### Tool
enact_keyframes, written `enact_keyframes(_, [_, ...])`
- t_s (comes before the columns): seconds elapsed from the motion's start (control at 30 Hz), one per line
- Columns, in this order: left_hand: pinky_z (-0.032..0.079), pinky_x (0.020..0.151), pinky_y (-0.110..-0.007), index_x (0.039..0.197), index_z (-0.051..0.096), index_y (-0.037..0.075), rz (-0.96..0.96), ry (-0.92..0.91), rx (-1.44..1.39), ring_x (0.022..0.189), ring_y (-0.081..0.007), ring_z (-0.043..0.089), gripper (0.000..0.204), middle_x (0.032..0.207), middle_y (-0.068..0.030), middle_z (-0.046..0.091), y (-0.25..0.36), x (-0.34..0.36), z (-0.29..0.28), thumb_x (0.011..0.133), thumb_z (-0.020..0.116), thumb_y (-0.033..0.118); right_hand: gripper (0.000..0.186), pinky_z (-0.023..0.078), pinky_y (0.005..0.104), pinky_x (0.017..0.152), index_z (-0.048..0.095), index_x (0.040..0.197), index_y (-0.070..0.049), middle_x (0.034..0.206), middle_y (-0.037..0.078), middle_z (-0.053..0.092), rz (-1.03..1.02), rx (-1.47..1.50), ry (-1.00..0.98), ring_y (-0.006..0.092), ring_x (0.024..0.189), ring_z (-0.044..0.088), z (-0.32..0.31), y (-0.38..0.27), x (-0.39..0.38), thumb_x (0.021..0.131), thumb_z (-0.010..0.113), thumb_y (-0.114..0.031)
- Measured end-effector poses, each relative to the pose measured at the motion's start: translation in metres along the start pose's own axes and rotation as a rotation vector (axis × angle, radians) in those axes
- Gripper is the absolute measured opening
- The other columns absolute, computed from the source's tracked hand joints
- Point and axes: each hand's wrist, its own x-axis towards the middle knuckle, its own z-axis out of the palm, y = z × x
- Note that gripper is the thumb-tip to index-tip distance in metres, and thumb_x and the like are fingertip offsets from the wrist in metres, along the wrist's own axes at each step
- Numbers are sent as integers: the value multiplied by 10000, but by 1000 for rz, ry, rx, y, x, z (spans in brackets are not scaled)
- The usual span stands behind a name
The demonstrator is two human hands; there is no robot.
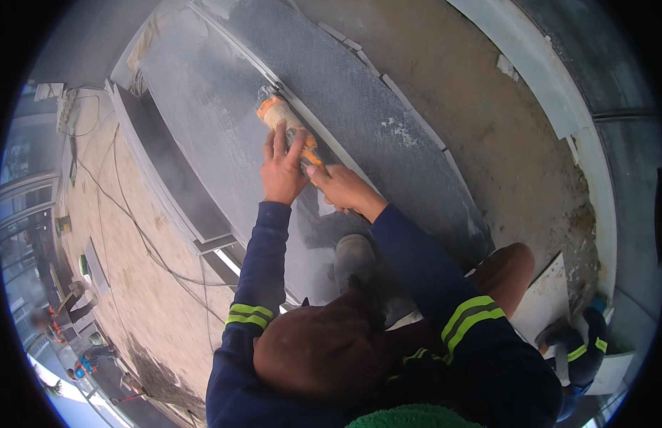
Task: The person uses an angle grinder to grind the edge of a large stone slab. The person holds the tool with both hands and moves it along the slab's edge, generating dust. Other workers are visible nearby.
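A dusty grey stone slab (224, 121) is seen from above, stretching away across a sandy floor (488, 107). An orange grinder (284, 121) is held on the slab, just beside a straight pale line (331, 139) that runs along the stone. The left hand (282, 171) is wrapped over the grinder's body from above, fingers closed around it. The right hand (341, 187) is closed on the rear of the tool, next to the left hand. Both arms are covered by dark blue sleeves (259, 264) with yellow reflective bands. A grey shoe (354, 260) is planted on the slab, near the hands. Thin cables (142, 235) are strung across the floor at the left.
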Motion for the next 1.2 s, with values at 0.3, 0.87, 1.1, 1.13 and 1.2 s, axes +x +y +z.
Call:
enact_keyframes(0.3, [696, 933, -492, 1502, 644, 319, 20, 23, 15, 1456, -466, 569, 848, 1685, -160, 501, 13, -9, -6, 723, 955, 193, 640, 451, 331, 427, 645, 1097, 39, 712, 73, 607, 18, 21, 8, 150, 492, 564, 0, 1, -22, 1169, 481, -576])
enact_keyframes(0.87, [695, 906, -507, 1487, 636, 349, 7, 28, 5, 1445, -465, 587, 821, 1679, -168, 518, -13, 14, 7, 741, 936, 182, 656, 464, 350, 433, 666, 1055, 33, 706, 77, 612, -18, -27, 22, 160, 480, 577, -1, -9, 22, 1167, 463, -580])
enact_keyframes(1.1, [676, 968, -528, 1503, 631, 327, 15, 25, 10, 1449, -475, 576, 866, 1683, -173, 512, -15, 16, 9, 710, 959, 206, 657, 460, 346, 431, 669, 1060, 37, 701, 72, 607, -2, -39, 22, 155, 474, 570, -2, -9, 21, 1170, 468, -579])
enact_keyframes(1.13, [676, 970, -529, 1504, 631, 322, 16, 30, -1, 1448, -476, 575, 868, 1683, -174, 511, -12, 12, 7, 708, 960, 205, 654, 457, 343, 431, 668, 1064, 34, 699, 69, 604, -5, -26, 22, 153, 475, 567, -1, -8, 15, 1171, 469, -579])
enact_keyframes(1.2, [671, 982, -526, 1500, 638, 318, 6, 23, -8, 1451, -471, 577, 840, 1683, -170, 516, -6, 5, 3, 727, 945, 202, 648, 453, 335, 429, 667, 1072, 29, 696, 65, 598, -10, 1, 23, 148, 478, 563, 1, -5, 3, 1172, 471, -580])
